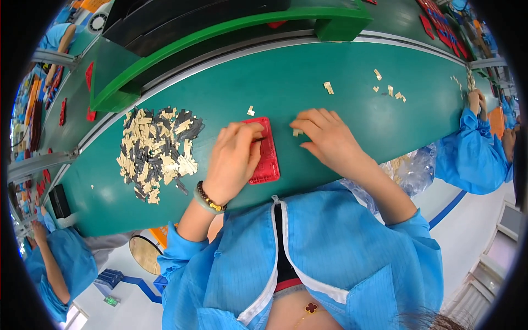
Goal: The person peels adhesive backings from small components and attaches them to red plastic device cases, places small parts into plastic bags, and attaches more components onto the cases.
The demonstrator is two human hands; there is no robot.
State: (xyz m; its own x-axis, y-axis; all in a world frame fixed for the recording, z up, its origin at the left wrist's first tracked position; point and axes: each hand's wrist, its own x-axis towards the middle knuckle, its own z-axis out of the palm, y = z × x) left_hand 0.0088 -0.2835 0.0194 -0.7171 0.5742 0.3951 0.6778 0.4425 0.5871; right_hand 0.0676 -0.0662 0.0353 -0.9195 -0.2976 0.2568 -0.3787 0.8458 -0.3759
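Observation:
A shallow red plastic case (268,159) lies on the green work surface in front of me. My left hand (230,159) is over its left side, with fingers curled and the thumb drawn in near the index finger. Whatever is at those fingertips is hidden. Just right of the case is my right hand (330,138), its thumb apart from the index finger. A small cream piece (297,132) shows under its fingertips. Beyond the case lies another small cream L-shaped piece (251,110). To the left spreads a heap of cream and dark grey flat pieces (157,148).
Several cream pieces (390,91) are scattered at the right, and one piece (328,87) lies nearer the middle. A green raised frame (231,26) runs along the far side. Clear plastic bags (415,170) hang by the near right edge. Blue-sleeved co-workers (473,148) sit at both sides.

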